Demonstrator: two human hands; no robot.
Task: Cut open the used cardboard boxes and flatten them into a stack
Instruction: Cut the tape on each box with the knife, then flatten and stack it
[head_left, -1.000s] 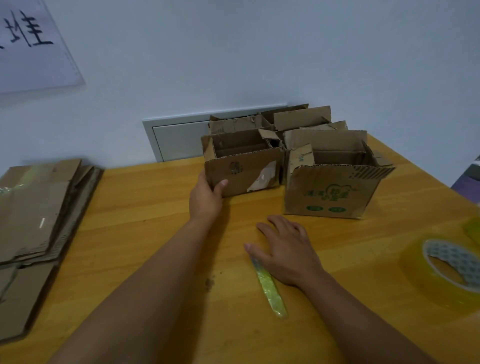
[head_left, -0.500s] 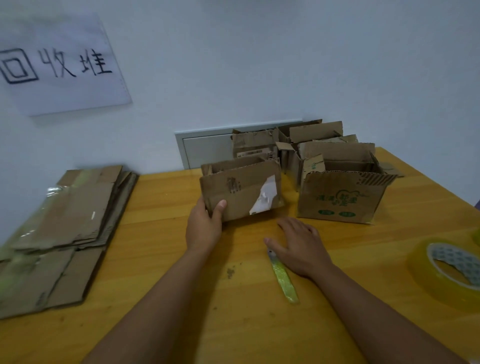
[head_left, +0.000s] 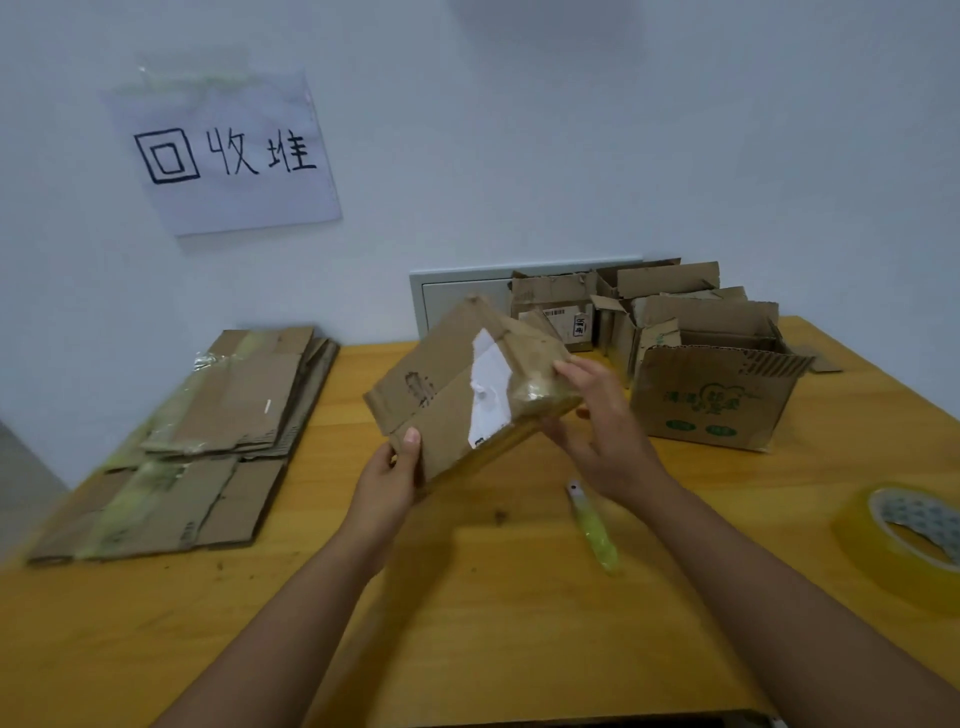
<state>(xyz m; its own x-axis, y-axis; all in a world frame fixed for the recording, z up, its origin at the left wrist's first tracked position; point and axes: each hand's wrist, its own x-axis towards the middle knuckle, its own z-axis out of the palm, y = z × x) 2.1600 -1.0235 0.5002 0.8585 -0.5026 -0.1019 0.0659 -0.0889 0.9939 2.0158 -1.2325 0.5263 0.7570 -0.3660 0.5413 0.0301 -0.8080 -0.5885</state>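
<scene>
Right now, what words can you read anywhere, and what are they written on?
"回收堆": handwritten on the paper sign taped to the wall.
Green print on the big open box: too blurred to read.
Label and barcode on the back box: too small to read.
Stamp on the held box: unreadable.
</scene>
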